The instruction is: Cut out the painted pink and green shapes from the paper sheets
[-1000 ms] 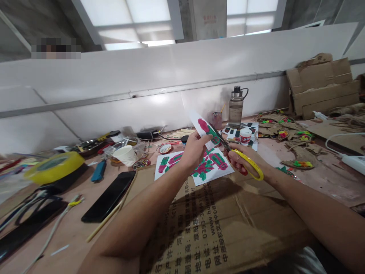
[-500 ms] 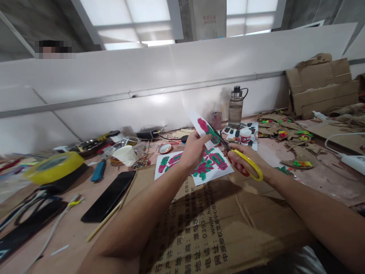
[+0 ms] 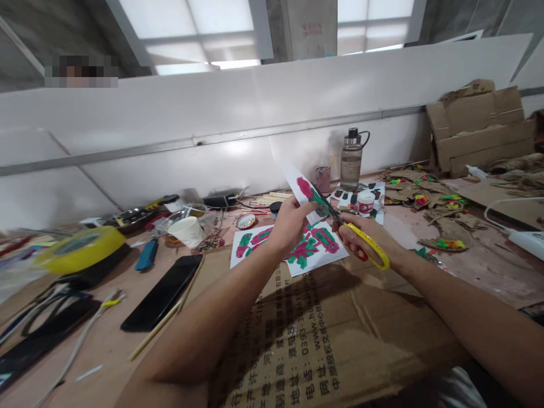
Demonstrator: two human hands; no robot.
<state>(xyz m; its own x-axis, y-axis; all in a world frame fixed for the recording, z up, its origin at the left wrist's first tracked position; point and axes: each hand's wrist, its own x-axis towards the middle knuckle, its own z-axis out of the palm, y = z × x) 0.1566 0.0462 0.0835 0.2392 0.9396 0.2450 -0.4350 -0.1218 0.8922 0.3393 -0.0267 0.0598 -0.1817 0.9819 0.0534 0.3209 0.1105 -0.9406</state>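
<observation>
1. left hand, center of frame: fingers pinching painted paper piece, magenta and green on white, held up and tilted.
2. right hand, right of center: fingers wrapped around yellow-handled scissors. blades point up-left, against the paper's right edge; can't tell how far apart they are.
3. painted paper sheets lie below the hands, mid-frame, partly on the printed cardboard filling lower center.
4. left side of frame: yellow tape roll; black smartphone with wooden stick along its right side; white paper cup toward center.
5. right of center, above the right hand: water bottle upright, small white jar near its base.
6. upper right: folded cardboard, stood against the white partition.
</observation>
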